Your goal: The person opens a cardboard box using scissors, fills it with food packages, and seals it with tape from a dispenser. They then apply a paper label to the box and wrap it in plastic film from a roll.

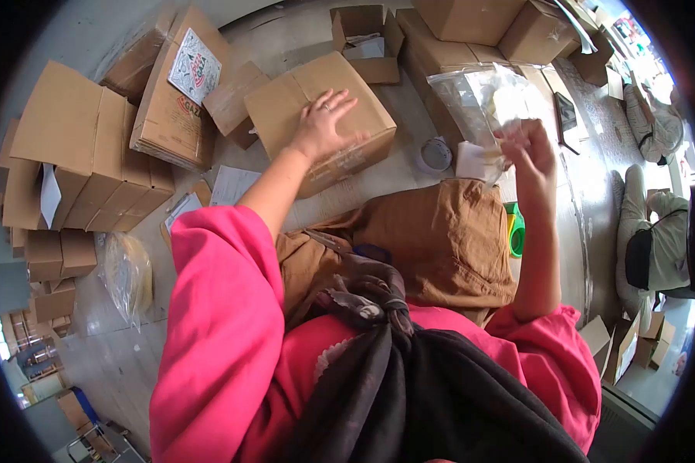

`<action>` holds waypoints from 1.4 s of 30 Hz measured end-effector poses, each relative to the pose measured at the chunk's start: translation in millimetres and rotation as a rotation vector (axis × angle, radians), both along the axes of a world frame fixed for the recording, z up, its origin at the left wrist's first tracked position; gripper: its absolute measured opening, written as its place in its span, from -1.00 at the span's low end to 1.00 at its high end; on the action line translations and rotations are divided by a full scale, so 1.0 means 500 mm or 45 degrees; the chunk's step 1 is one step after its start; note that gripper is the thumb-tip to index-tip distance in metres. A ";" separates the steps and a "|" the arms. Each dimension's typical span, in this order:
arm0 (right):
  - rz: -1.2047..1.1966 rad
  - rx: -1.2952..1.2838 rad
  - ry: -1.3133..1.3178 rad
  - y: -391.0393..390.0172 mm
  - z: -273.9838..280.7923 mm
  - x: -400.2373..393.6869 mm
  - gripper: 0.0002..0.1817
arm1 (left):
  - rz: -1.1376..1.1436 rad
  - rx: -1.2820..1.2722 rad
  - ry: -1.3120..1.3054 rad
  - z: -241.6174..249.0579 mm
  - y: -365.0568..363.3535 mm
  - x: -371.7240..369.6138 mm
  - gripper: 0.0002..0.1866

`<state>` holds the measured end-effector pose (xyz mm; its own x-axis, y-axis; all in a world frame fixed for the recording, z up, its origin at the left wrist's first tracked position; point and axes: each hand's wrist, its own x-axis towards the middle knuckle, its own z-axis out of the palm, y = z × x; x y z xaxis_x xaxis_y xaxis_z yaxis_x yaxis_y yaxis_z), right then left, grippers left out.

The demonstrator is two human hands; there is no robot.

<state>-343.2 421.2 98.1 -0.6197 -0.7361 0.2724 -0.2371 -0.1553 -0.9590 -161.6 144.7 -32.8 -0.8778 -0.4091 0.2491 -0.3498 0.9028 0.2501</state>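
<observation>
My left hand (326, 127) lies with spread fingers on top of a closed cardboard box (363, 116) in front of me. On the right, my right hand (533, 150) is raised with bent fingers, pinched on a clear plastic bag (471, 96). Part of the bag hangs beyond the fingers, and something pale shows inside or behind it. Just left of that hand is a small white item (475, 162) on the floor side. A roll of clear tape (435, 155) lies between the box and the bag.
Cardboard boxes (77, 147) stand at the left, beside flattened printed cartons (177, 100). An open box (367, 46) is at the top. A green tape roll (516, 230) lies by my knee. Papers (232, 185) lie near the box. Another person (656, 239) sits far right.
</observation>
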 end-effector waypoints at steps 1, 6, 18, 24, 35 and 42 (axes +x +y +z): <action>0.011 0.002 0.007 0.019 0.000 0.010 -0.86 | 0.011 0.002 0.007 0.011 -0.005 -0.007 -0.23; 0.105 -0.248 -0.429 0.026 -0.079 0.064 -0.79 | -0.445 1.560 0.643 0.226 0.249 0.013 -0.32; 0.243 0.100 -0.263 -0.023 -0.026 0.274 -0.74 | 0.173 2.648 1.815 0.175 0.331 0.008 -0.57; -0.043 -0.116 1.266 -0.033 0.036 0.296 -0.63 | -0.524 3.019 1.830 0.222 0.284 0.051 -0.47; 0.127 -0.104 0.157 -0.258 0.068 0.302 -0.77 | 0.509 1.451 1.488 0.065 0.083 0.232 -0.78; 0.654 0.137 0.527 -0.536 -0.181 0.376 -0.61 | 0.853 0.683 1.171 -0.098 -0.116 0.206 -0.74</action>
<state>-155.2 153.3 7.6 -0.0435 -0.9460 0.3212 -0.5104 -0.2554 -0.8211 -58.5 86.6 -81.9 -0.0491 -0.9454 0.3221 -0.2012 0.3253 0.9240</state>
